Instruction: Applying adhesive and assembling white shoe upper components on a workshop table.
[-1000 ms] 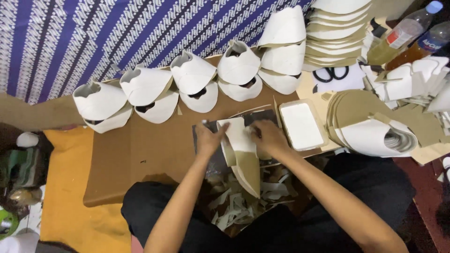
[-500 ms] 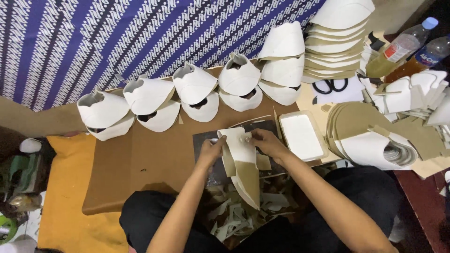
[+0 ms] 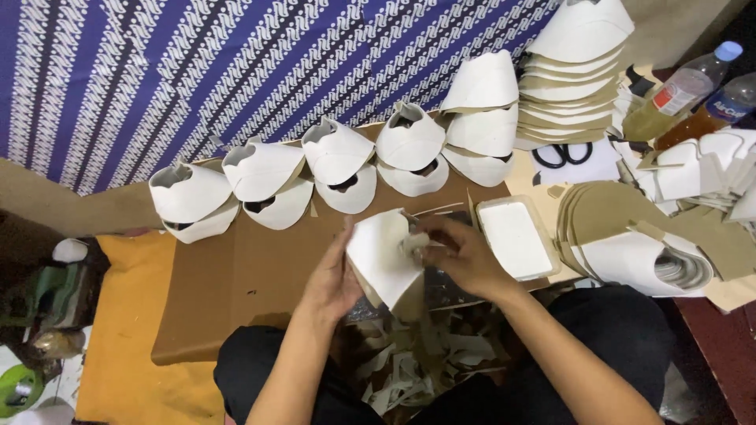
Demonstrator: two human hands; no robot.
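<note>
A white folded cone-like card piece [image 3: 382, 256] with a brown underside is held over the brown cardboard work board [image 3: 260, 267]. My left hand [image 3: 335, 279] cups its left side from below. My right hand [image 3: 465, 256] pinches its upper right edge near a small folded tab. Both hands are closed on the piece, above a dark mat [image 3: 449, 287].
Pairs of finished white shells [image 3: 264, 181] line the board's far edge below a blue patterned cloth [image 3: 236, 63]. A tray of white paste [image 3: 516, 238], black scissors [image 3: 561, 154], stacked brown-and-white blanks [image 3: 630, 236], two bottles [image 3: 685, 86] stand right. Paper scraps [image 3: 409, 366] lie in my lap.
The piece, hanging long and flat before, has been turned and folded up into a cone shape, lifted left. My left hand moved under it; the camera view shifted slightly.
</note>
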